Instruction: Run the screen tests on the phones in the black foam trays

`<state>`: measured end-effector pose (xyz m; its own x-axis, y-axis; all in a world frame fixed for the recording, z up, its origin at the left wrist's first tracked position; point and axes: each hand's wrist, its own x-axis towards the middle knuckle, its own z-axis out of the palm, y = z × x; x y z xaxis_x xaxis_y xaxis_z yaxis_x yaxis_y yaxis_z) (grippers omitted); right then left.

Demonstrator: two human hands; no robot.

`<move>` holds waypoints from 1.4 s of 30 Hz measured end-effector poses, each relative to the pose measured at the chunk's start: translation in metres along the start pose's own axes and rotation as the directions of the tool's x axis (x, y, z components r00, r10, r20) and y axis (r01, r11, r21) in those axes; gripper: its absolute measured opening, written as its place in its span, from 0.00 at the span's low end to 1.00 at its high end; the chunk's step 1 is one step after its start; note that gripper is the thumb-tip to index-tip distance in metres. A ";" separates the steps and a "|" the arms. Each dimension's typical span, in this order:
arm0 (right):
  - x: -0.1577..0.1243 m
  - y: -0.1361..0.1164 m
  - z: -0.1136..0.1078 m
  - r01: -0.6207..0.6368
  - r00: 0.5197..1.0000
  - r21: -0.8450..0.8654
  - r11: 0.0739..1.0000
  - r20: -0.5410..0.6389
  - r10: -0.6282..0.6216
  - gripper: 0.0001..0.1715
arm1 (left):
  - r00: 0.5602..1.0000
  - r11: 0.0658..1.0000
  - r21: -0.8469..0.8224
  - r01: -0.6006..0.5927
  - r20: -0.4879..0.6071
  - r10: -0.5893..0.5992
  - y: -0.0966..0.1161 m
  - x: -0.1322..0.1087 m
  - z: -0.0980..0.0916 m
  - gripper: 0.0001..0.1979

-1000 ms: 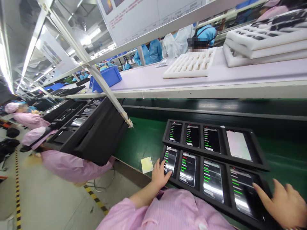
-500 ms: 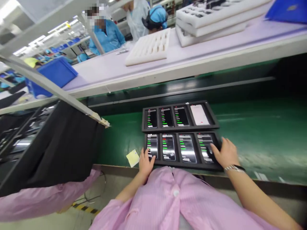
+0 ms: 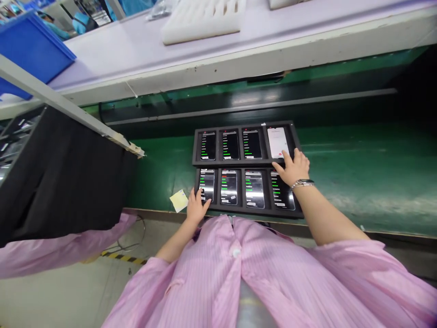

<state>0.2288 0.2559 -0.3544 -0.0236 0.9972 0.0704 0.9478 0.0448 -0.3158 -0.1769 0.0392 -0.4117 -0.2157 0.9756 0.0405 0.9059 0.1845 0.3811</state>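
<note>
Two black foam trays lie one behind the other on the green bench, each with several smartphones in its compartments. My left hand [image 3: 196, 208], fingers spread, rests at the left end of the near tray [image 3: 217, 207], over the lower part of its leftmost phone [image 3: 206, 182]. Reaching to the far tray [image 3: 195, 150], my right hand [image 3: 294, 167] is open, its fingers by the lower end of the phone with a white screen [image 3: 277, 142]. Below that hand lies the near tray's rightmost phone [image 3: 282, 193]. Most other screens are dark with green and white lines; one near phone [image 3: 229, 187] has a red line.
A yellow paper note [image 3: 179, 201] lies left of the near tray. Behind the bench [image 3: 344, 182] runs a raised shelf [image 3: 119, 54] with a white foam tray [image 3: 201, 23] and a blue bin [image 3: 34, 50]. A black cloth-covered rack [image 3: 75, 182] stands left, with another person's pink sleeve [image 3: 68, 241] below.
My right hand has moved from the near tray's right end to the white-screened phone in the far tray. My left hand stays at the near tray's left end. The view has tilted down.
</note>
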 end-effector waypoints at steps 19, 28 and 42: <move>-0.004 -0.009 -0.009 -0.027 0.999 -0.005 1.000 0.042 0.027 0.54 | 1.000 0.999 0.044 0.004 0.001 -0.004 0.004 0.001 -0.002 0.29; 0.003 -0.019 -0.016 -0.061 0.998 -0.019 0.998 0.031 0.061 0.59 | 1.000 1.000 0.028 -0.004 -0.006 0.004 0.002 0.000 0.000 0.29; -0.037 -0.006 -0.008 0.043 0.998 0.049 0.998 0.042 -0.045 0.55 | 0.995 0.998 -0.026 0.048 0.090 -0.046 0.003 0.000 -0.011 0.38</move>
<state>0.2263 0.2186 -0.3475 -0.0796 0.9958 0.0453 0.9293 0.0905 -0.3581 -0.1784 0.0385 -0.4005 -0.2233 0.9729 -0.0602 0.8845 0.2282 0.4068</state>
